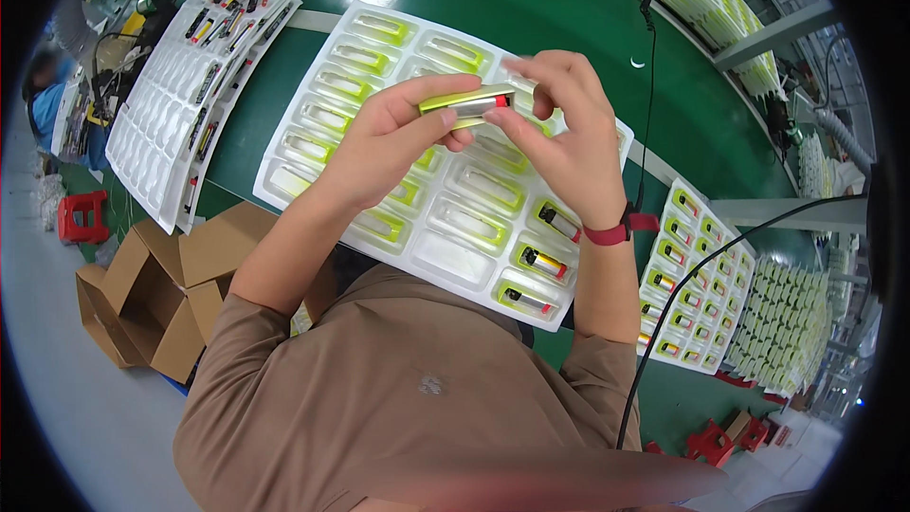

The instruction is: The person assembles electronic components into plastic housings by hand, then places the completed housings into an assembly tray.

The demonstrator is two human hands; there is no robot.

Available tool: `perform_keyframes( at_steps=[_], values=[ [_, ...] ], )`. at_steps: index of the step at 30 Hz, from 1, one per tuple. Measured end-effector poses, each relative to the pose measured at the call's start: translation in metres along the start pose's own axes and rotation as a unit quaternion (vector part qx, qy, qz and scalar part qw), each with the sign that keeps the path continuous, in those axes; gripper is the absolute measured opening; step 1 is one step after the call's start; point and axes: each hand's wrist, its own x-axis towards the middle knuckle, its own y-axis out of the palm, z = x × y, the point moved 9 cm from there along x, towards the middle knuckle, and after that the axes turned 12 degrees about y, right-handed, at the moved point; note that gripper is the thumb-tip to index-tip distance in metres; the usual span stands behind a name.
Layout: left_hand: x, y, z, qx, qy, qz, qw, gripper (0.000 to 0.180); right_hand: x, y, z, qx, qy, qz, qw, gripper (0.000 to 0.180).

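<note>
The green desk [531, 0] runs across the whole station and carries several moulded trays. Directly before the person lies the white blister tray [445, 256]; most of its pockets hold yellow-green casings alone, while three pockets at its near right corner hold finished units [542, 263] with dark and red parts inside. A second white tray [194, 85] sits well apart to the person's left, mostly unfilled, with a few dark parts at its far end. A smaller filled tray [687, 275] lies to the right, beside the wrist. Open cardboard boxes [152, 294] stand on the floor at lower left.

Both hands are raised above the middle of the main tray. The left hand [393, 137] is curled closed, fingers wrapped about the near end of a slim yellow-green casing [464, 102]. The right hand [569, 128] pinches the casing's far end, thumb and forefinger closed at the red-tipped part [501, 100], the other fingers loosely bent. A red band [611, 230] circles that wrist.

Judgement: the work appears to be at the seating stage, the insert being pressed into the casing. A next move would call for square alignment and a firm, even push.
</note>
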Motion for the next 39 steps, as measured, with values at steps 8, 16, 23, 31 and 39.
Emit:
perform_keyframes(
  at_steps=[8,16,23,31,39],
  values=[
    [0.006,-0.009,-0.004,0.091,0.051,-0.031,0.994,0.037,0.000,0.013,-0.041,0.136,0.147,0.066,0.978,0.026],
    [-0.005,0.002,-0.024,0.132,0.149,-0.014,0.980,0.030,-0.011,0.002,0.002,0.072,-0.011,-0.036,0.997,0.017],
    [-0.026,0.025,-0.039,0.388,0.165,0.189,0.887,0.024,-0.032,0.019,-0.009,0.016,0.148,0.303,0.941,0.020],
    [-0.085,0.029,0.004,0.457,0.156,0.292,0.825,0.027,0.044,-0.014,-0.069,-0.026,0.199,0.123,0.972,0.027],
    [-0.090,0.049,0.001,0.517,0.186,0.312,0.775,0.011,0.223,0.129,-0.198,-0.217,0.039,0.154,0.963,0.044]
  ],
)
